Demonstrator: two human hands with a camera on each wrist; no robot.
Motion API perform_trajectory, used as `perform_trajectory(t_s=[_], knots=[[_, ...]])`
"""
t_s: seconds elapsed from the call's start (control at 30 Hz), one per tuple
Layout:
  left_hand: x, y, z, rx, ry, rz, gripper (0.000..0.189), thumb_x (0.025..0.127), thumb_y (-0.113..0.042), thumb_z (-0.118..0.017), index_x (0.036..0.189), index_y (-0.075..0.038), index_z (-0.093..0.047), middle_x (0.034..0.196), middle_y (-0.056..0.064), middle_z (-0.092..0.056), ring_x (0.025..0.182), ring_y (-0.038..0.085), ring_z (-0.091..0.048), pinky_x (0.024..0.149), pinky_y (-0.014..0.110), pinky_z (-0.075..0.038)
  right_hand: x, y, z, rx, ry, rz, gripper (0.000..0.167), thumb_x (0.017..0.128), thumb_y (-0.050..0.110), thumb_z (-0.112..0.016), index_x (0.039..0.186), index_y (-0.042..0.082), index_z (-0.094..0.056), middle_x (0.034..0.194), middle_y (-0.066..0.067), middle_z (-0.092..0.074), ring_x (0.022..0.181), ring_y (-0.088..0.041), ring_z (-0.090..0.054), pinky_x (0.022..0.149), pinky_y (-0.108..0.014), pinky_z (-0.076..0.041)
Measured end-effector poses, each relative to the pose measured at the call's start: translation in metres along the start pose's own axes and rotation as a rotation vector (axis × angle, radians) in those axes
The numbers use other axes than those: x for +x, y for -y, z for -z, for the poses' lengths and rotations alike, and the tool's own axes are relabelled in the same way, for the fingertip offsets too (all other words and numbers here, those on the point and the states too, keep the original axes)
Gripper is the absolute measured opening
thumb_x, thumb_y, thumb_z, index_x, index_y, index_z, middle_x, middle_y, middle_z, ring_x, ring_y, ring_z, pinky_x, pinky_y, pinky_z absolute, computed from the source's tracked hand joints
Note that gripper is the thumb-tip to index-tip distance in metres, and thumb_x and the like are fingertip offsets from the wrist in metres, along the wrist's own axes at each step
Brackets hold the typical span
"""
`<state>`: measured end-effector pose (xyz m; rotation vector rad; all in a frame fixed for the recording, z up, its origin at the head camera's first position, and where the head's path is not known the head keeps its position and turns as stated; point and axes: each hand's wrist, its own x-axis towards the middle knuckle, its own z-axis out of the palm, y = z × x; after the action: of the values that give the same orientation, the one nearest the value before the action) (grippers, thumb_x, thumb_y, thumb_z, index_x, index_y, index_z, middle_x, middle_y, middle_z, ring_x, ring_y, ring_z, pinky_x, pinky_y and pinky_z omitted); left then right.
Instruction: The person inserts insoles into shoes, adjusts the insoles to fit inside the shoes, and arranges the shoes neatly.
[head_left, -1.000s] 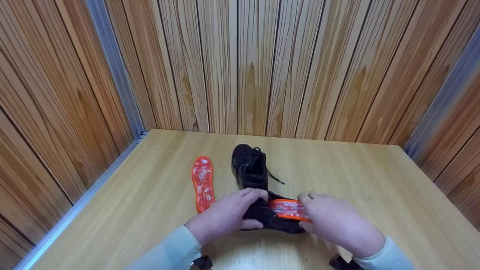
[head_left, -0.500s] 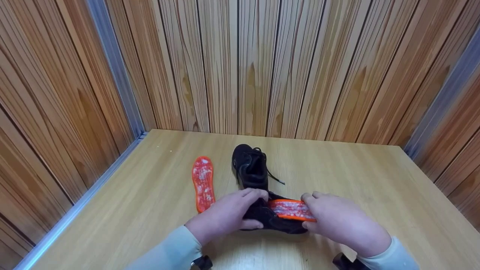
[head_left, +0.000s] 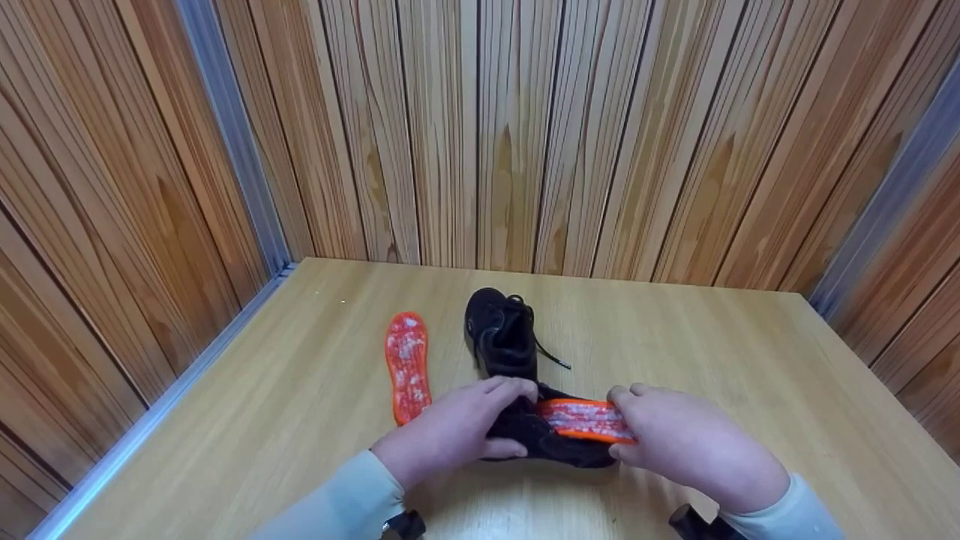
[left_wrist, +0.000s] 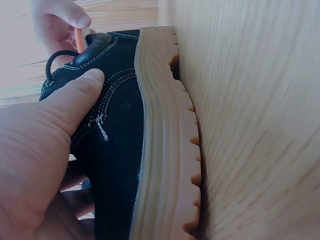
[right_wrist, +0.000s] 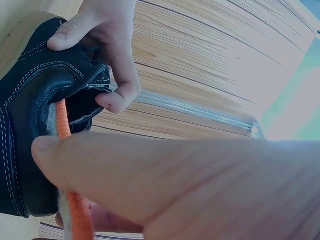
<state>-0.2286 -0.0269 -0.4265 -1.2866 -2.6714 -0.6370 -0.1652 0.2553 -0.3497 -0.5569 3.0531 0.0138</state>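
Left hand (head_left: 457, 420) wraps the black lace-up shoe (head_left: 517, 429) from above, thumb on the near flank, fingers toward the tongue: a firm, closed grip. Right hand (head_left: 686, 439) has the outer end of the orange-rimmed insole (head_left: 581, 418) pinched, thumb at one edge, fingers at the other, hardly any gap. The insole bridges the two grips, its front end lost from view inside the opening. Good work here would mean the left grip pinning the sole to the surface (head_left: 285, 435) while the right slides the insole straight along the shoe, low and flat; lift too steeply and it could buckle or snag the collar. Just beyond the left grip, the other shoe (head_left: 501, 330); out to its left, the second insole (head_left: 409, 367).
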Motion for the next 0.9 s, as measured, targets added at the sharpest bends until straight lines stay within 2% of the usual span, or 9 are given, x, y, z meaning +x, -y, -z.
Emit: perform_trajectory(t_s=[0.13,0.37,0.73,0.9], knots=[[0.0001,0.0015,-0.0004,-0.009,0.006,0.009,0.059,0.097,-0.048,-0.082,0.146,-0.029,-0.055,0.149,-0.005,-0.065,0.131,0.016,-0.068,0.112,0.042,-0.058,0.0000,0.0016,0.0011,-0.004,0.018,-0.008,0.059,0.087,0.034,-0.092,0.130,0.004,-0.067,0.107,-0.007,-0.071,0.085,-0.022,-0.066,0.078,-0.049,-0.061],[-0.0005,-0.0003,-0.0002,-0.007,-0.005,0.007,0.059,0.097,-0.047,-0.083,0.145,-0.028,-0.055,0.148,-0.006,-0.065,0.130,0.014,-0.068,0.112,0.040,-0.058,-0.0015,0.0030,-0.0006,-0.028,-0.015,0.015,0.057,0.087,0.036,-0.092,0.128,0.006,-0.067,0.099,-0.003,-0.069,0.077,-0.019,-0.061,0.066,-0.043,-0.056],[-0.0004,-0.0002,-0.0007,-0.002,-0.002,0.016,0.060,0.096,-0.049,-0.083,0.145,-0.029,-0.055,0.151,-0.006,-0.065,0.132,0.017,-0.069,0.112,0.042,-0.058,-0.0007,0.0073,0.0012,-0.015,0.036,-0.018,0.063,0.088,0.036,-0.092,0.135,0.003,-0.066,0.105,-0.007,-0.072,0.082,-0.021,-0.065,0.071,-0.047,-0.059],[0.0004,0.0008,-0.0011,0.000,-0.003,0.011,0.060,0.096,-0.048,-0.083,0.146,-0.029,-0.055,0.152,-0.006,-0.064,0.132,0.017,-0.068,0.112,0.042,-0.058,0.0000,0.0089,0.0005,-0.023,0.035,-0.018,0.066,0.088,0.037,-0.091,0.138,0.002,-0.066,0.109,-0.009,-0.074,0.084,-0.022,-0.068,0.071,-0.049,-0.061]])
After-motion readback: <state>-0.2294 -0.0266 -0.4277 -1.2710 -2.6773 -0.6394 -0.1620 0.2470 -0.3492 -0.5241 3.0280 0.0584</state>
